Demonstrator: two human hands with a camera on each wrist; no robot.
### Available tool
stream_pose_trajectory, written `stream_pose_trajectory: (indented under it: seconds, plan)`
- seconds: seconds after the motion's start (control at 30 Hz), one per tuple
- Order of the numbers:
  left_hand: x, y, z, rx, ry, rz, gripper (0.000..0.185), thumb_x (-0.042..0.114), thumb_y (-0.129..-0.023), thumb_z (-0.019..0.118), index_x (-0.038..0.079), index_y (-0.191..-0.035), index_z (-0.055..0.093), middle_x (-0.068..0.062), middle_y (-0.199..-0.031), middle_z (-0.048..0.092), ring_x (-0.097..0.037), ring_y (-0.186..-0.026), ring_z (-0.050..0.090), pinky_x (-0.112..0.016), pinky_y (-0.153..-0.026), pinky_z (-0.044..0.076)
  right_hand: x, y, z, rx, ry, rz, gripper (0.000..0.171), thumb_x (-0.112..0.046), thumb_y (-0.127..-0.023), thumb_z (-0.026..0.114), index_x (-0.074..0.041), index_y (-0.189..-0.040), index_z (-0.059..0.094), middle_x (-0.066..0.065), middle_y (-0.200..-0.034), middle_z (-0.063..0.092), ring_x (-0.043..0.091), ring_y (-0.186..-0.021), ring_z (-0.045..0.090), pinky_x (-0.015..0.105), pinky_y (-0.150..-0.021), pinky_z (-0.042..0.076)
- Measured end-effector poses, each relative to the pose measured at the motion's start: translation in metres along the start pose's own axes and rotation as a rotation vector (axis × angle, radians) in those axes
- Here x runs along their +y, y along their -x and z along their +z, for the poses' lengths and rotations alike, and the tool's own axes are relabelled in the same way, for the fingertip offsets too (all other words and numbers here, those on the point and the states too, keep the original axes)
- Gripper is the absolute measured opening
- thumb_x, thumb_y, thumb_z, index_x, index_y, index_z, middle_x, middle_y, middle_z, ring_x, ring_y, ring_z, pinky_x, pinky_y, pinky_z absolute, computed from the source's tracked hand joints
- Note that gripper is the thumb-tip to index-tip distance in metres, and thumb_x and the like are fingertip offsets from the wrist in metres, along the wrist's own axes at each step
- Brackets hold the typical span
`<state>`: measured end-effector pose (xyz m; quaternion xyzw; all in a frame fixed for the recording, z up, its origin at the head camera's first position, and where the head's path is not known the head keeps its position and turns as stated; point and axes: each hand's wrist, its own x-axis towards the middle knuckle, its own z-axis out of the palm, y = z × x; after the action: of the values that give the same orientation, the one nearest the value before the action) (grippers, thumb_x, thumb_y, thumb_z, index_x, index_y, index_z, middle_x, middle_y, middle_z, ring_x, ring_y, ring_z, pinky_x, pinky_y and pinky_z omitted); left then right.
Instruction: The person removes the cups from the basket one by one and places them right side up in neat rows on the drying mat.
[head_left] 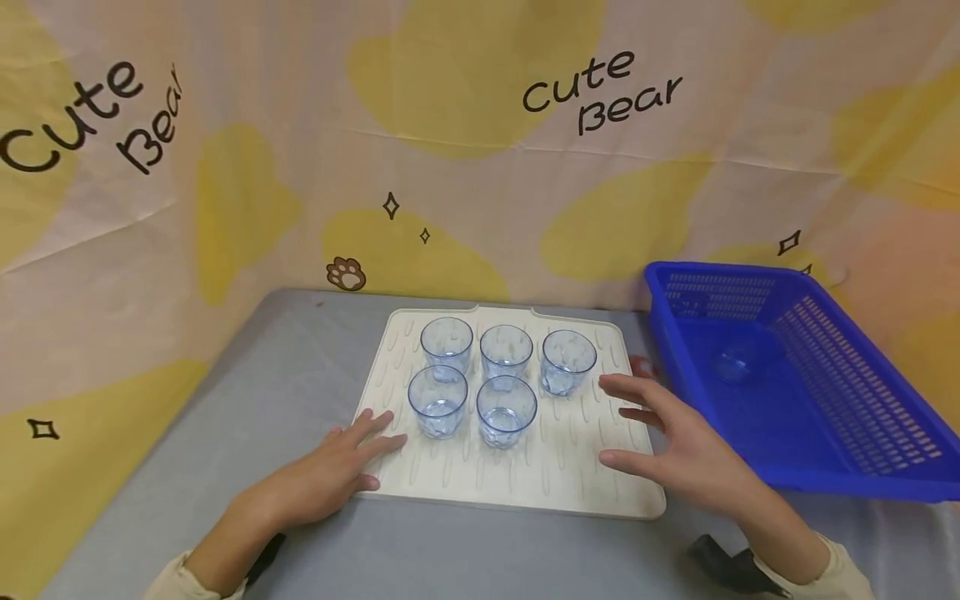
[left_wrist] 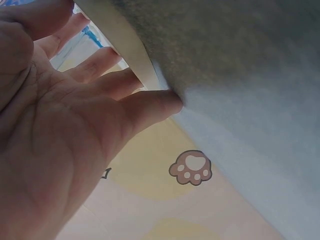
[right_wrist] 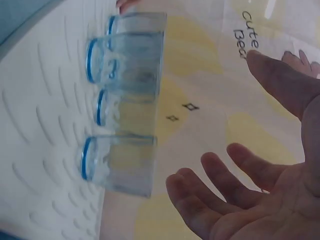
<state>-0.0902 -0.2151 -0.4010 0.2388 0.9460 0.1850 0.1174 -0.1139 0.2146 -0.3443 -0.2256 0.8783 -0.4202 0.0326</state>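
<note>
Several clear bluish tumblers stand upright on a white ridged drying mat (head_left: 570, 467). Three form the back row, with the right-hand tumbler (head_left: 567, 363) slightly apart; a front left tumbler (head_left: 438, 408) and a front right tumbler (head_left: 506, 417) make the nearer row. My left hand (head_left: 326, 471) lies at the mat's left edge, fingers spread, fingertips on its border. Over the mat's right side my right hand (head_left: 686, 446) holds nothing, its thumb and fingers apart and pointing toward the tumblers. In the right wrist view its fingers (right_wrist: 225, 175) are clear of the nearest tumbler (right_wrist: 120, 165).
A blue plastic basket (head_left: 750, 479) with perforated sides stands right of the mat, with another clear tumbler (head_left: 731, 364) inside it. Grey cloth (head_left: 300, 358) covers the table. A patterned curtain (head_left: 465, 183) hangs behind and along the left side.
</note>
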Motion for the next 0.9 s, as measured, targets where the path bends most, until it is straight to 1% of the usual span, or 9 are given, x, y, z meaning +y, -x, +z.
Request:
stream_pose_trajectory:
  seconds: [0.1,0.23,0.33,0.5,0.63,0.73,0.8,0.87,0.9]
  plan:
    - [0.001,0.001,0.000,0.003,-0.007,0.006,0.055,0.018,-0.095,0.063,0.017,-0.147,0.048,-0.017,-0.160,0.033,-0.048,-0.149,0.023,-0.074,-0.110,0.024,0.004,0.007,-0.011,0.008,0.009,0.011,0.073,-0.029,-0.083,0.081,-0.021,-0.145,0.045,0.004,-0.147,0.051,0.029,-0.127,0.058,0.011,-0.099,0.045]
    - [0.002,0.001,0.000,-0.005,-0.007,-0.002,0.055,0.018,-0.095,0.063,0.017,-0.148,0.048,-0.016,-0.161,0.033,-0.047,-0.149,0.023,-0.073,-0.110,0.023,0.007,0.015,-0.023,0.025,0.019,-0.002,0.074,-0.024,-0.084,0.081,-0.024,-0.148,0.042,0.004,-0.149,0.049,0.002,-0.126,0.055,0.008,-0.098,0.043]
    - [0.002,-0.001,0.001,-0.014,0.000,-0.006,0.055,0.019,-0.095,0.063,0.019,-0.148,0.047,-0.015,-0.161,0.032,-0.047,-0.150,0.022,-0.073,-0.110,0.023,0.013,0.019,-0.032,0.047,0.037,-0.005,0.078,-0.020,-0.084,0.080,-0.025,-0.150,0.039,0.005,-0.150,0.048,-0.017,-0.121,0.045,0.004,-0.095,0.040]
    - [0.001,-0.002,0.001,-0.017,0.005,-0.003,0.055,0.018,-0.096,0.062,0.018,-0.148,0.047,-0.016,-0.161,0.032,-0.047,-0.150,0.021,-0.073,-0.111,0.022,0.026,0.024,-0.050,0.078,0.087,0.027,0.080,-0.016,-0.086,0.079,-0.025,-0.152,0.035,0.007,-0.149,0.046,-0.019,-0.119,0.043,0.001,-0.091,0.039]
    - [0.002,0.000,-0.001,-0.010,0.005,0.000,0.054,0.017,-0.096,0.062,0.016,-0.148,0.047,-0.017,-0.161,0.032,-0.048,-0.150,0.021,-0.073,-0.110,0.023,0.033,0.023,-0.065,0.102,0.117,0.025,0.079,-0.013,-0.086,0.078,-0.019,-0.152,0.036,0.009,-0.147,0.047,-0.018,-0.117,0.045,0.000,-0.090,0.040]
    - [0.002,0.000,-0.002,-0.008,-0.001,0.002,0.054,0.017,-0.096,0.062,0.016,-0.148,0.047,-0.017,-0.161,0.032,-0.048,-0.150,0.021,-0.073,-0.110,0.023,0.034,0.019,-0.078,0.125,0.131,0.023,0.077,-0.011,-0.087,0.077,-0.015,-0.152,0.036,0.000,-0.144,0.048,-0.017,-0.116,0.046,0.000,-0.088,0.040]
    - [0.002,0.000,-0.001,-0.010,0.001,-0.002,0.055,0.017,-0.096,0.063,0.016,-0.148,0.047,-0.016,-0.161,0.031,-0.047,-0.150,0.021,-0.073,-0.111,0.023,0.034,0.016,-0.087,0.137,0.133,0.035,0.076,-0.010,-0.088,0.076,-0.013,-0.152,0.035,-0.001,-0.143,0.048,-0.019,-0.115,0.046,-0.001,-0.087,0.040]
    - [0.001,0.000,0.000,-0.010,0.001,-0.001,0.055,0.018,-0.095,0.063,0.017,-0.148,0.047,-0.016,-0.162,0.031,-0.047,-0.150,0.021,-0.073,-0.110,0.023,0.034,0.012,-0.097,0.146,0.136,0.060,0.075,-0.012,-0.089,0.074,-0.012,-0.152,0.034,0.002,-0.144,0.048,-0.021,-0.113,0.044,-0.001,-0.085,0.040]
    - [0.001,0.000,0.000,-0.009,0.000,-0.001,0.055,0.018,-0.095,0.063,0.018,-0.148,0.047,-0.016,-0.161,0.031,-0.047,-0.150,0.021,-0.073,-0.110,0.023,0.034,0.009,-0.102,0.149,0.137,0.074,0.074,-0.012,-0.090,0.074,-0.012,-0.153,0.034,0.007,-0.145,0.048,-0.021,-0.111,0.044,-0.002,-0.084,0.040]
